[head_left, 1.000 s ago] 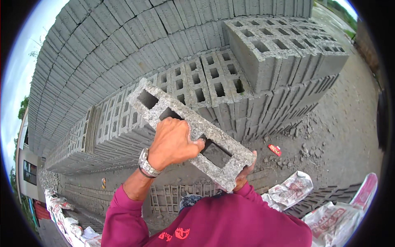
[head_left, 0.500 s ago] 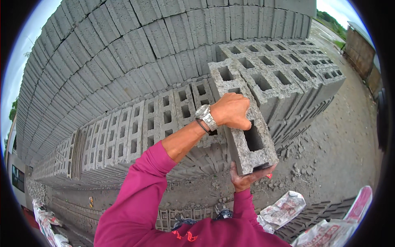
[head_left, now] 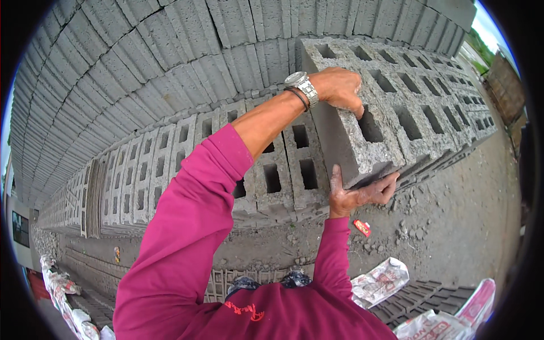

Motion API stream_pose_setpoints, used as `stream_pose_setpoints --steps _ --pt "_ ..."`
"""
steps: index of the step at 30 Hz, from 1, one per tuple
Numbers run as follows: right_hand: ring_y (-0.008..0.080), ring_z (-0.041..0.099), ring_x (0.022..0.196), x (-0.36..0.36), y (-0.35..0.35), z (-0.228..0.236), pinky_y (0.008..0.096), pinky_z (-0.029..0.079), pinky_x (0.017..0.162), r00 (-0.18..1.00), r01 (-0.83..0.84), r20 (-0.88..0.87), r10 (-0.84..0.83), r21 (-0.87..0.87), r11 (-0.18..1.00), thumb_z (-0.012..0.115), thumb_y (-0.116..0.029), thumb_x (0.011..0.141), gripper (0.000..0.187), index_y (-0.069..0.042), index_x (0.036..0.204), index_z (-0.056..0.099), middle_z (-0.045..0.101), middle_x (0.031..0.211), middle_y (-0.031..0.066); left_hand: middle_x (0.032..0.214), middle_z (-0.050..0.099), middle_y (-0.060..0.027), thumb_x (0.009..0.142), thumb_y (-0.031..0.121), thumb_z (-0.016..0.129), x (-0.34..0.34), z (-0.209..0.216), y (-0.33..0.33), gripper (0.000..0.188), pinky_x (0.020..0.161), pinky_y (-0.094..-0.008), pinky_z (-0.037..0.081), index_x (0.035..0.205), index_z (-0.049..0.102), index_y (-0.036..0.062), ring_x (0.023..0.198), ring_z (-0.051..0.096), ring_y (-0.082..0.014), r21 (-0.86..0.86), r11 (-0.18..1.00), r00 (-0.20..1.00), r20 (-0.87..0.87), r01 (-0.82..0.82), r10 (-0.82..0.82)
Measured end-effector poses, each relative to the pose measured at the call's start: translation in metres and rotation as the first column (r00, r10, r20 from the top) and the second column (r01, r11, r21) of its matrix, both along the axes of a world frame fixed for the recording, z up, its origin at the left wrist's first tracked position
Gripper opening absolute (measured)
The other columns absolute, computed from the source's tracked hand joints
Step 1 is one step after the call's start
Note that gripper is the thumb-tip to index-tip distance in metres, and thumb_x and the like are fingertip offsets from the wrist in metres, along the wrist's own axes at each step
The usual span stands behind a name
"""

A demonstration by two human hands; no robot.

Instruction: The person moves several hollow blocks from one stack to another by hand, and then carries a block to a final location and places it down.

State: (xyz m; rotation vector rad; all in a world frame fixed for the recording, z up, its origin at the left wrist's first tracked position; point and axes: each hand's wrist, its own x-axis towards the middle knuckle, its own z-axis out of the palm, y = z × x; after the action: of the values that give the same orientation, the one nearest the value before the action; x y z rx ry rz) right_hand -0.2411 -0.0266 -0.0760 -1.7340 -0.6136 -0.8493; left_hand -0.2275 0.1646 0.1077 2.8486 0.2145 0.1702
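A grey hollow concrete block [head_left: 335,136] sits at the left end of the raised row of like blocks [head_left: 447,96], close against its neighbour. My left hand [head_left: 340,90], with a watch on the wrist, grips the block's top, the thumb at one of its holes. Under the near end, my right hand [head_left: 362,197] cups the block, thumb up along its left side and fingers spread to the right. The lower row of hollow blocks [head_left: 286,198] stretches away to the left, below the held block.
A tall wall of stacked blocks [head_left: 170,51] stands behind. Rubble [head_left: 411,226] and a red wrapper [head_left: 362,228] lie on the ground at the right. Crumpled white sacks [head_left: 382,281] and more blocks are near my body. At the far right stands a brown wall [head_left: 504,93].
Both hands have moved the block up and to the right, from its slanted position onto the end of the raised row. The view has shifted a little.
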Motion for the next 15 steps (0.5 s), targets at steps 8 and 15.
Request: stream_pose_setpoints --steps 8,15 --pt "0.0389 0.020 0.135 0.016 -0.004 0.000 0.0525 0.028 0.111 0.999 -0.046 0.017 0.045 0.048 0.998 0.090 -0.044 0.059 0.127 0.007 0.149 0.016 0.019 0.138 0.0180 0.063 0.062 -0.0195 0.059 0.044 0.071 0.012 0.008 -0.015 0.051 0.054 -0.0433 0.044 0.067 0.066 -0.0058 0.058 0.060 -0.0329 0.091 0.993 0.996 -0.035 -0.078 0.082" --pt "0.0332 0.025 0.139 -0.011 -0.052 -0.010 0.0462 0.026 0.114 0.953 -0.303 -0.069 0.296 -0.144 0.942 0.084 -0.033 0.074 0.103 -0.002 0.151 0.023 0.025 0.148 0.0168 0.112 0.067 -0.0173 0.080 0.022 0.071 -0.107 -0.034 -0.072 0.033 0.096 -0.0425 0.046 0.106 0.066 0.0026 0.110 0.060 -0.0349 -0.134 0.975 0.416 0.888 -0.176 0.197"
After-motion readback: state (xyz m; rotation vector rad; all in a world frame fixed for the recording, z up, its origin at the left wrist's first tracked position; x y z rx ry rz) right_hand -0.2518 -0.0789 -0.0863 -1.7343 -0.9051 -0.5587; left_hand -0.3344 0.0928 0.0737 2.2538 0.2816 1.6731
